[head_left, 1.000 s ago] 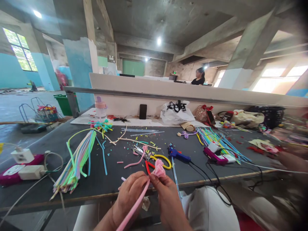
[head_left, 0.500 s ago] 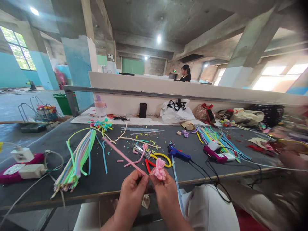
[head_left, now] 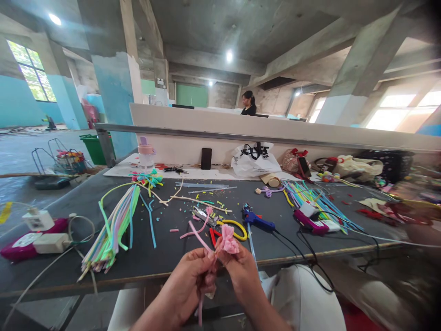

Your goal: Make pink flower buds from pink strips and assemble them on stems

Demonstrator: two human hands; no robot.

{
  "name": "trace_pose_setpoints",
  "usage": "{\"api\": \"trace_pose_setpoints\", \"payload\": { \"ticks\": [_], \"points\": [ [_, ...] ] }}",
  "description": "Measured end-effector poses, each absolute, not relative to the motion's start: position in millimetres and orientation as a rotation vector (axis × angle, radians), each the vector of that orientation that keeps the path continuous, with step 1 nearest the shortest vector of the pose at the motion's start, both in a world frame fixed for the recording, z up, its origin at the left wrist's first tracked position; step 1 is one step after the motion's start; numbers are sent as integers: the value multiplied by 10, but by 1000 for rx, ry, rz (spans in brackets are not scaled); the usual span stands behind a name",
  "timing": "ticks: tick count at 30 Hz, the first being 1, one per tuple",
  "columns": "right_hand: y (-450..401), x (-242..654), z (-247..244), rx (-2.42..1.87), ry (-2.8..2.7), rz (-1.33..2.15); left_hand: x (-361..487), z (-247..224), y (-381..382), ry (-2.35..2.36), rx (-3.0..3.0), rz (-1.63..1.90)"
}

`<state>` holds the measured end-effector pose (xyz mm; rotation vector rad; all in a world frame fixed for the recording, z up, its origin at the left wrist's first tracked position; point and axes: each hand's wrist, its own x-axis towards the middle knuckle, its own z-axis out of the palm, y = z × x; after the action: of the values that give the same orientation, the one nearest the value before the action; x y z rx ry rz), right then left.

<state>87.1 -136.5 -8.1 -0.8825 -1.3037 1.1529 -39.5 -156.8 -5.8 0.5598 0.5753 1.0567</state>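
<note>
Over the near table edge my left hand [head_left: 196,269] is closed on a pink fuzzy stem [head_left: 198,235]. One part of the stem sticks up toward the pliers, and another hangs below the fingers. My right hand [head_left: 236,264] pinches the base of a pink fuzzy flower [head_left: 228,239], its petals above the fingers. Both hands touch or nearly touch at the fingertips. Just beyond them lie pliers with yellow handles [head_left: 237,223] and a curled pink stem piece [head_left: 206,223]. A blue glue gun [head_left: 258,220] rests to their right.
Bundles of coloured stems lie left [head_left: 115,225] and right [head_left: 310,197]. Power strips [head_left: 312,221] with cables flank the work area. Behind stand a bottle [head_left: 146,156], a phone [head_left: 206,158] and a white bag [head_left: 253,161]. A person [head_left: 248,103] is beyond the partition.
The long pink stem that stretched up to the left now shows only a short upper part, with a length hanging below my left hand. The person beyond the partition has shifted left.
</note>
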Motion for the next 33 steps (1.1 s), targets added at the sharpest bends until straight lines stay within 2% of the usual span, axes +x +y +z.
{"api": "trace_pose_setpoints", "payload": {
  "ticks": [8, 13, 16, 21, 28, 33],
  "points": [
    [-1324, 835, -103, -873, -1128, 1248, -331, -68, -1526, 848, 819, 1335],
    [-1400, 723, -104, -839, -834, 1428, -423, -95, -1517, 1185, 1478, 1614],
    [-1443, 685, -132, -801, -741, 1579, -503, -196, -1504, 1153, 1797, 1639],
    [-1465, 695, -149, -842, -725, 1523, -578, -375, -1476, 1066, 2206, 1642],
    [-1537, 679, -17, -849, -661, 1493, -535, -334, -1569, 1206, 2391, 1617],
    [-1555, 673, -14, -845, -643, 1489, -510, -316, -1545, 1128, 2448, 1802]
  ]
}}
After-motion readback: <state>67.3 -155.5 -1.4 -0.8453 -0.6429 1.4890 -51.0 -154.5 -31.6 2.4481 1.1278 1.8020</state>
